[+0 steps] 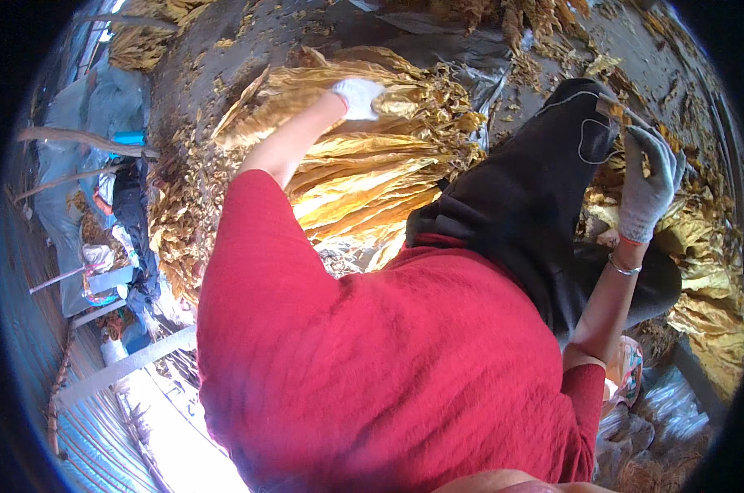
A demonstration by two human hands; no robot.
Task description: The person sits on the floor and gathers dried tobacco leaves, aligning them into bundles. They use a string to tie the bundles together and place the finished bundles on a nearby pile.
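My left hand, in a white glove, reaches out over a spread pile of dried golden-brown tobacco leaves. Motion blurs it, and its fingers cannot be made out. On the other side, my right hand is raised beside my dark-trousered knee, in a greyish-white glove, its fingers bent but apart. No held thing shows in it. Close to its fingertips is a thin stick with a brownish piece at one end. A pale string loops from there across my knee.
More dried leaves lie at the right, beyond my leg. Leaf scraps litter the grey ground. At the left stand rough wooden poles, plastic sheeting and a pale beam. Clear plastic lies at the lower right.
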